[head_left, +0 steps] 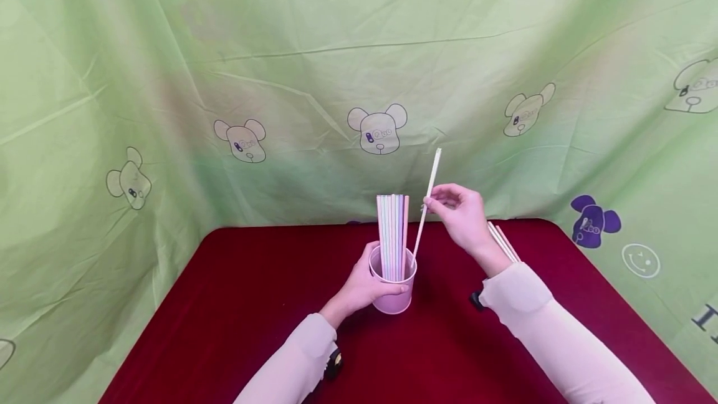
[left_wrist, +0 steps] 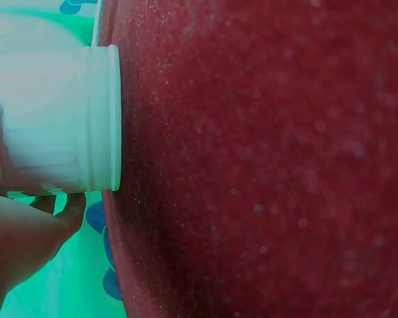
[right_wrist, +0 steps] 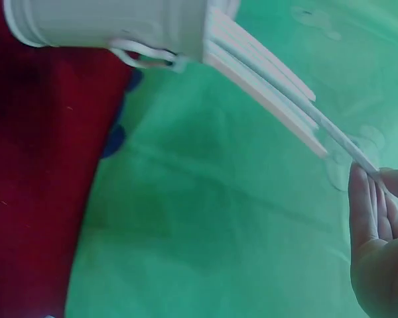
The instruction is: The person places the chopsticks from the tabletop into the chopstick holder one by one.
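A small pale bucket point(head_left: 392, 303) stands upright on the table, a bundle of long thin straws point(head_left: 392, 229) in pastel colours rising from it. My left hand point(head_left: 361, 282) grips its side, thumb across the front; fingers point(left_wrist: 71, 212) show beside the bucket point(left_wrist: 53, 119) in the left wrist view. Between thumb and fingers my right hand point(head_left: 462, 217) pinches one whitish straw point(head_left: 432, 176). This straw leans to the right, its lower end inside the bucket's right rim. In the right wrist view, the pinched straw point(right_wrist: 341, 139) extends past the others.
More pale straws point(head_left: 503, 242) lie on the table's right side, partly hidden behind my right wrist. Dark red cloth point(head_left: 269, 304) covers the table. A green curtain point(head_left: 314, 73) with bear-head prints hangs behind and on both sides. A small loop point(right_wrist: 142, 52) sticks out from the bucket's side.
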A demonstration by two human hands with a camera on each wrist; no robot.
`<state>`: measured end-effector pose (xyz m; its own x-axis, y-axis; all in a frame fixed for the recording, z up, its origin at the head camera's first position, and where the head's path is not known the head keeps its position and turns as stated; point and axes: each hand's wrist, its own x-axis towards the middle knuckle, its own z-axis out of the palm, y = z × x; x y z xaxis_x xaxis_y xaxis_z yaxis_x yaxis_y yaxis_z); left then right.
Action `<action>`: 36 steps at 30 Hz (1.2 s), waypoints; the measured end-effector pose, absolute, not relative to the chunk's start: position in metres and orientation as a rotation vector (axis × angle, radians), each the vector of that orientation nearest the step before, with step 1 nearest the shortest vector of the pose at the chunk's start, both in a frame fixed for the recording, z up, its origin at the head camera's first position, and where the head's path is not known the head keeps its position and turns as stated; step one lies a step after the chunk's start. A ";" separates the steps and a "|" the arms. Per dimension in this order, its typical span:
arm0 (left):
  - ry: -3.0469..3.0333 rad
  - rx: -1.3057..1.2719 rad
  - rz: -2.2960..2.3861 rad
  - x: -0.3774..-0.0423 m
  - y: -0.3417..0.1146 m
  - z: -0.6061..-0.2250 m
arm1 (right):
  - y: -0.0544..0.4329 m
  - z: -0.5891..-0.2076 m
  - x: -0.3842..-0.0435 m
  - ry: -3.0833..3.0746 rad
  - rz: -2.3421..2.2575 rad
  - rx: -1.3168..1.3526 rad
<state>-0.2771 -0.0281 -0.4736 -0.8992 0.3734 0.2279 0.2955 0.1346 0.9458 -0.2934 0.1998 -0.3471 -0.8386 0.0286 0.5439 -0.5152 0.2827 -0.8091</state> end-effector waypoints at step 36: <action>2.308 0.680 1.901 -0.277 -0.028 -0.473 | 0.177 -0.417 -0.294 -2.360 1.531 0.499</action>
